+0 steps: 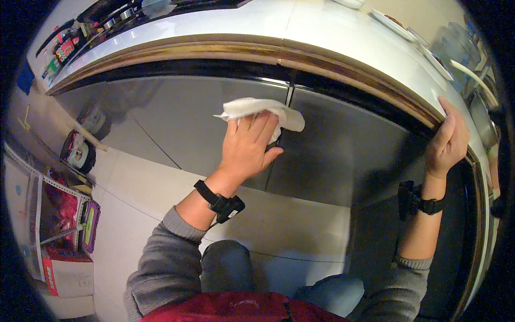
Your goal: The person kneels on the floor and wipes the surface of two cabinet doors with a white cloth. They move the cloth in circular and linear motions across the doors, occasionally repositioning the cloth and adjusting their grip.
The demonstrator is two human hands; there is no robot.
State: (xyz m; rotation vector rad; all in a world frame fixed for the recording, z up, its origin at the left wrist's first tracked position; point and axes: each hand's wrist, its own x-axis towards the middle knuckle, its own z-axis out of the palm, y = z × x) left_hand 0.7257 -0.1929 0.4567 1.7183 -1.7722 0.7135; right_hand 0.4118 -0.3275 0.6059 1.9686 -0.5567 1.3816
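White cloth [247,105] partly hides the left hand [243,149].

My grey sleeves [163,263] end in ribbed cuffs [182,224]; black wrist straps [431,206] carry boxy modules [232,210]; bottom centre, my red top [241,310] and bluish trousers [337,294].

Cloth [252,107] against cabinet doors [322,139], under countertop [316,27]; plates [390,24] (likely) on its right end; box [70,276] lower left.
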